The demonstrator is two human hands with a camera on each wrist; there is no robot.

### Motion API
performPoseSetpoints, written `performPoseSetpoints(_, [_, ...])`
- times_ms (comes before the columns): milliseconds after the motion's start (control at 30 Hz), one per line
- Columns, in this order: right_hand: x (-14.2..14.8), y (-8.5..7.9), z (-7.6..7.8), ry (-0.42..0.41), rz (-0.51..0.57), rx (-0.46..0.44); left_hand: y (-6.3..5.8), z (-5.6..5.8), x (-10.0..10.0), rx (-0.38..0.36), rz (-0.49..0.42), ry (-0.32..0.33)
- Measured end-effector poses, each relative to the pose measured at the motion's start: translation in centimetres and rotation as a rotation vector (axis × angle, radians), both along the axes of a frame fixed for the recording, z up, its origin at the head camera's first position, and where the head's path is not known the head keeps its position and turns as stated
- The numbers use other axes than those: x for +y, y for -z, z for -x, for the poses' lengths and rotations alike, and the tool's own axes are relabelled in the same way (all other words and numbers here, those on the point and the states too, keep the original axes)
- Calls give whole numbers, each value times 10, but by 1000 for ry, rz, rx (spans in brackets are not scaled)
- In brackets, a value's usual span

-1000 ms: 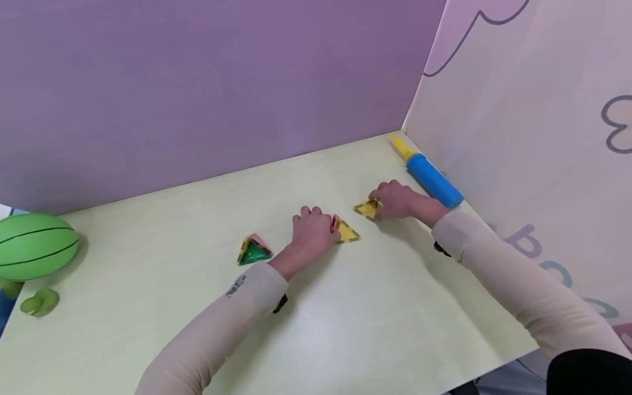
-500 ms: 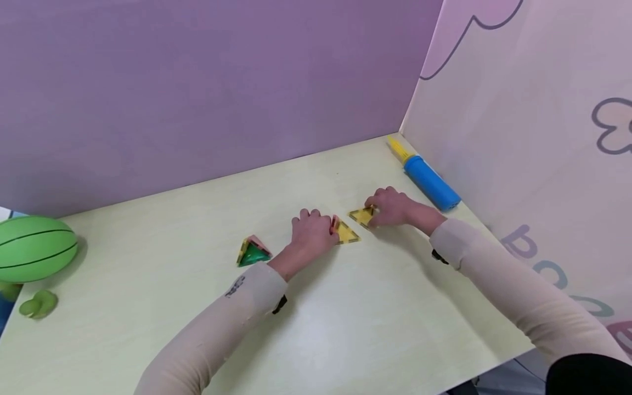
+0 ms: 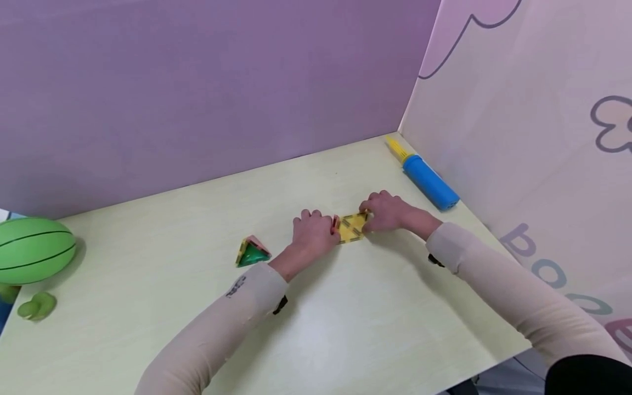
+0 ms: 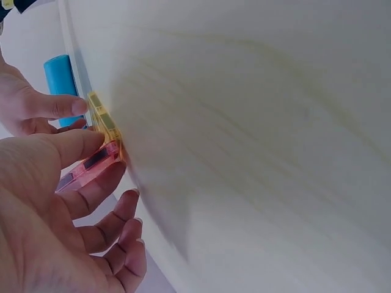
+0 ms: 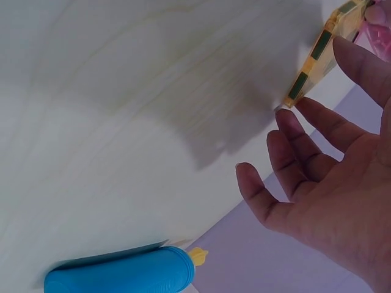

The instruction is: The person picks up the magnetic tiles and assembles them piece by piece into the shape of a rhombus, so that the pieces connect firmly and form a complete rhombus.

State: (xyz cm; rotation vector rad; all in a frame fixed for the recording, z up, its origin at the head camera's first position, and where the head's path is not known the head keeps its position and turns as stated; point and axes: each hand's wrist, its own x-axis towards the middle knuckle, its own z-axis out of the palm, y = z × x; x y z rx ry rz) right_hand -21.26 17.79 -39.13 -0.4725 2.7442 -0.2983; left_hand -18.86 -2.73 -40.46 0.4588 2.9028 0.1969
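Note:
My left hand [image 3: 313, 236] pinches a pink magnetic tile [image 4: 98, 160] between thumb and index finger, its other fingers loosely bent. Against the pink tile lies a yellow triangular magnetic tile [image 3: 348, 234], flat on the table. A second yellow triangular magnetic tile [image 3: 355, 220] meets it edge to edge, the two forming a four-sided shape. My right hand [image 3: 387, 213] pinches this second tile at its right end with thumb and index finger. To the left of my left hand stands a small peaked piece of tiles [image 3: 253, 253] with green, yellow and pink faces.
A blue hand pump [image 3: 429, 181] with a yellow nozzle lies along the right wall, beyond my right hand. At the far left are a green ball [image 3: 37, 249] with dark lines and a small green rounded object [image 3: 37, 306]. A purple wall [image 3: 222, 99] borders the table's back.
My right hand has moved left and slightly nearer with its yellow tile, closing the gap to the other yellow tile. My left hand has stayed in place.

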Motion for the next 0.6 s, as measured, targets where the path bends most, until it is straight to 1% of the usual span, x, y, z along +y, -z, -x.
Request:
performPoseSetpoints(233, [0,-5,4,-2,-20,-34,-2,0,-2,-20,6,1])
performPoseSetpoints(433, [-5,-7,8,-22,-75,-64,1,-1,0,-56,-8,0])
performPoseSetpoints(533, [-7,-7,10,-27,-98,-93,3,-2,2,-51,-4,1])
performPoseSetpoints(600, [-7,-7,11,-29,-94,-110,4,-3,3,-44,0,5])
